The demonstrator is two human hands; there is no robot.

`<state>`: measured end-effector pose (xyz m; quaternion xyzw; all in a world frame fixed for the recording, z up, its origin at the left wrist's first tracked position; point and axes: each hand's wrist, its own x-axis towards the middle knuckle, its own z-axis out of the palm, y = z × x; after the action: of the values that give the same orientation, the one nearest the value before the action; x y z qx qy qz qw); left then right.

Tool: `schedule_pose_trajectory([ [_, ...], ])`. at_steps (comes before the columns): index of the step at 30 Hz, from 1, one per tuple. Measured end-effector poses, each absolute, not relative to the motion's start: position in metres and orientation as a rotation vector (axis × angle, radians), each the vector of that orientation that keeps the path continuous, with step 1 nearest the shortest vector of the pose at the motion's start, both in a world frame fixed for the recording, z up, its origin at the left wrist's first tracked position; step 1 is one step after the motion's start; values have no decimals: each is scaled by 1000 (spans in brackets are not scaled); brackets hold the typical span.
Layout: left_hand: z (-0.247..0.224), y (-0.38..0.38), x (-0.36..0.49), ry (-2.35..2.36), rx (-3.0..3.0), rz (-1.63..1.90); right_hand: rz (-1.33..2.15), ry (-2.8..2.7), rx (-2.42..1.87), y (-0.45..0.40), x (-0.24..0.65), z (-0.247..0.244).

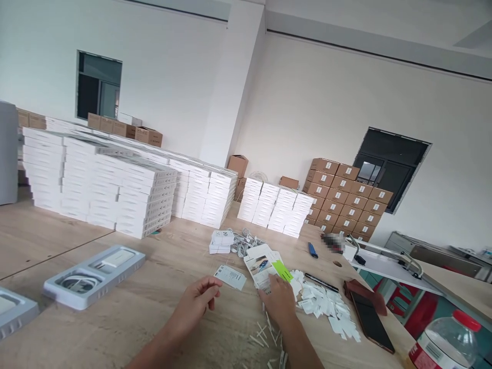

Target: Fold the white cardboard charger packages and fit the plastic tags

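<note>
My left hand (197,303) is just above the wooden table, its fingers curled in and the thumb close to the index finger. No object shows in it. A white printed card (230,277) lies flat just beyond its fingertips. Over on the right, my right hand (280,300) rests on the near edge of some printed leaflets (258,264), thumb apart from the fingers. A bright green label strip (282,270) lies on those leaflets, just beyond the fingertips. Small white cards (220,241) are stacked behind, beside coiled grey-white cables (244,243).
White paper pieces (326,305), a black pen (321,282), a phone (372,320) and a red-capped bottle (442,343) lie right. Blue-grey trays (94,277) with cables stand left. Stacked white boxes (142,189) line the back; brown cartons (346,200) stand behind.
</note>
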<state>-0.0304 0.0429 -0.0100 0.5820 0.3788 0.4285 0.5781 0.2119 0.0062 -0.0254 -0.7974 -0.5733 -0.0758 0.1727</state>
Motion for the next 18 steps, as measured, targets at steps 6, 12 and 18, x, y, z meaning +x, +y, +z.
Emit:
schedule_pose_trajectory([
  [6,-11,42,-30,868,1412,952,-301,-1584,-2288,5,204,-10],
  [12,-10,36,-29,874,1459,912,-310,-1595,-2291,3,202,-19],
  [18,-9,32,-28,871,1483,896,-210,-1634,-2364,6,185,-21],
])
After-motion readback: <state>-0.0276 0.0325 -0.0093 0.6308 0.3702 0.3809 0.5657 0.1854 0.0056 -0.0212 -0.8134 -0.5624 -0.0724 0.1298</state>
